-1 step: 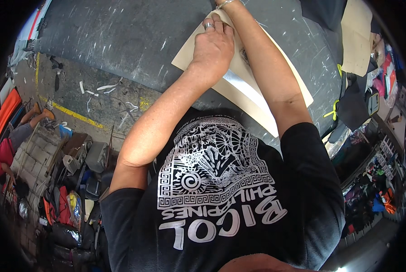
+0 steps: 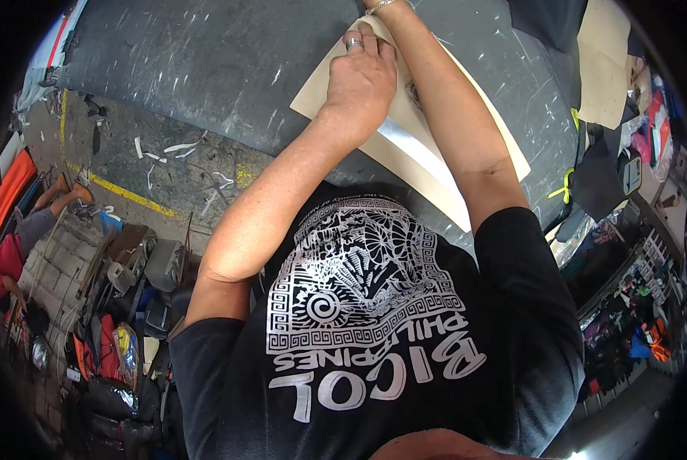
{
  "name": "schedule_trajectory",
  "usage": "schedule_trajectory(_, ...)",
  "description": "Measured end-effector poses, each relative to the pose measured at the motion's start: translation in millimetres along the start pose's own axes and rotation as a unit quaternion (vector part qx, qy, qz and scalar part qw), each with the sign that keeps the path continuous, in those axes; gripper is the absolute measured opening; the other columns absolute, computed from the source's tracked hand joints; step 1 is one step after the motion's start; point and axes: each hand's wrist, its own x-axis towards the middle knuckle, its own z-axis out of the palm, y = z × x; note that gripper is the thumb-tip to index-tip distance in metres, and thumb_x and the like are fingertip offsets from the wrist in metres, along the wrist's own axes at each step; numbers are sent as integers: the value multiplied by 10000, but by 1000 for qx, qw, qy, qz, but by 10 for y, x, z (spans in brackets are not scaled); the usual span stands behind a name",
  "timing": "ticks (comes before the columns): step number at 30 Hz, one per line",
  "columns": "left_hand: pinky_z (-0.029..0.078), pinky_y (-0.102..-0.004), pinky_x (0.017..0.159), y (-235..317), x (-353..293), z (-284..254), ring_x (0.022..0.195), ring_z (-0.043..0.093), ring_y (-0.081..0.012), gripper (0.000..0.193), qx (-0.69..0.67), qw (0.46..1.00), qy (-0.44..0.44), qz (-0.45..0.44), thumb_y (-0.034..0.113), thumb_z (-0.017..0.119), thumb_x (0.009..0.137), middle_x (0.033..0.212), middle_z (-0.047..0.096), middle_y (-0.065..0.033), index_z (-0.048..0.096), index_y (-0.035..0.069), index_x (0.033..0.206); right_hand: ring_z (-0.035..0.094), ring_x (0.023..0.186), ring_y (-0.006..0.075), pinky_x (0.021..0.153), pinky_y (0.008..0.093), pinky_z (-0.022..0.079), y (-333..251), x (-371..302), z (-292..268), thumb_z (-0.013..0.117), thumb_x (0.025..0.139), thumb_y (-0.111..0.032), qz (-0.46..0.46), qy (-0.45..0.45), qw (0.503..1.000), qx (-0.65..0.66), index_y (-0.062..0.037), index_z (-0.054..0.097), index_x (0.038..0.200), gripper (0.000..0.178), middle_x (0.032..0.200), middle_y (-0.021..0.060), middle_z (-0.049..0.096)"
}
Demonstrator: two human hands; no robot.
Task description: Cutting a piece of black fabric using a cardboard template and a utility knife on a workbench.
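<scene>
Cardboard (image 2: 398,162) lies on the dark worktop (image 2: 205,69), a shiny strip (image 2: 420,153) across it. The left hand (image 2: 365,84) lies over the cardboard, its grip hidden; the right hand is past the upper edge, state unknown. Uneven pressing could skew the strip; leaning in could bump the near corner.

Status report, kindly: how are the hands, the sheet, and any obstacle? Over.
Left hand on tan sheet; right wrist at top edge, its hand out of view. Shiny strip lies across sheet. Right forearm covers part.
</scene>
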Motion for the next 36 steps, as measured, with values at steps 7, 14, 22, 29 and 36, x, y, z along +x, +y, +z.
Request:
schedule_trajectory(7, 613, -377, 777, -8, 13, -24, 1216, 593, -400, 481, 0, 1000, -1, 7, 46, 658, 814, 1403, 511, -320, 541, -85, 1261, 430, 442, 107, 369, 283, 339, 144, 97, 35, 440, 1070, -421, -70, 7, 996, -47, -110, 566, 1119, 339, 673, 3, 492)
schedule_trajectory(14, 608, -389, 774, -55, 26, 88, 1246, 579, -429, 459, -12, 1000, -7, 6, 41, 631, 823, 1415, 489, -344, 528, -91, 1251, 405, 401, 114, 355, 293, 328, -77, 18, 136, 548, 1048, -389, -44, 10, 997, -57, -91, 568, 1075, 301, 641, -2, 483)
schedule_trajectory(22, 608, -446, 780, -218, 82, 280, 1119, 625, -494, 425, -48, 986, 101, 124, 16, 605, 819, 1400, 501, -304, 547, -102, 1223, 542, 694, 119, 693, 292, 458, -1082, -204, -164, 687, 977, -277, -462, 138, 811, -332, 8, 682, 1048, 294, 802, 5, 612)
schedule_trajectory(29, 560, -471, 924, -369, 200, 368, 1224, 554, -478, 556, -25, 989, 16, 146, 310, 721, 889, 1441, 483, -223, 542, -32, 1290, 662, 806, 120, 733, 264, 565, -1075, -1702, -548, 705, 959, -172, -171, 201, 951, 159, -28, 600, 1029, 191, 974, 36, 638)
schedule_trajectory(36, 562, -426, 928, -347, 204, 137, 1213, 573, -434, 411, 19, 987, -60, 151, 180, 543, 960, 1390, 518, -273, 563, -34, 1311, 707, 1010, 297, 856, 418, 608, -441, -2774, -241, 609, 963, 6, -118, -2, 912, 392, -49, 454, 1397, 464, 1158, 145, 668)
